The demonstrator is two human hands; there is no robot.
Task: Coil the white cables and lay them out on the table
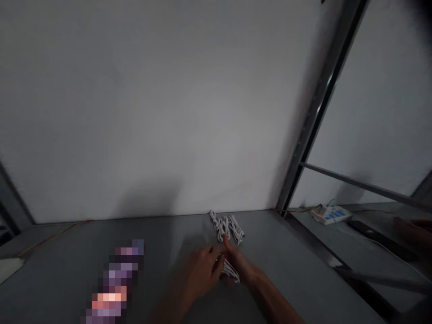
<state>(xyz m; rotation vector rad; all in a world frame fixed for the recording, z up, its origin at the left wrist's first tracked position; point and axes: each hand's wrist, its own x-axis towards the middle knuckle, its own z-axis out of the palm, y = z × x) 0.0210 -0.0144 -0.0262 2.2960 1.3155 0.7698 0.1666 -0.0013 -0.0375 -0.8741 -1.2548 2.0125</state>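
The view is being dominated by a pale wall (162, 112), while a grey metal upright (319, 103) is being angled across the right side. A grey tabletop (60, 256) is being met by the wall along its far edge, and a thin orange wire (54, 238) is being run beside that edge. Further right, a side shelf (367, 265) is being occupied by a white power strip (329, 214), and a blurred hand of another person (413, 231) is being caught at the frame's edge. At lower left, a pixelated object (113, 281) is being hidden by blurring, so it cannot be named.

Attention is being drawn to the middle of the tabletop. The left hand (200, 272) is being held open, its fingers spread over a small coil of white cable (230, 270). The right hand (236, 260) is being pressed against the same coil, though whether it is being closed on the cable cannot be told. Just beyond, a bundle of white cable (226, 227) is being left lying on the tabletop. Both lots are being judged light, soft and prone to slumping or tangling, so the gathered middle of each is being favoured as the place to take hold, rather than a loose loop.
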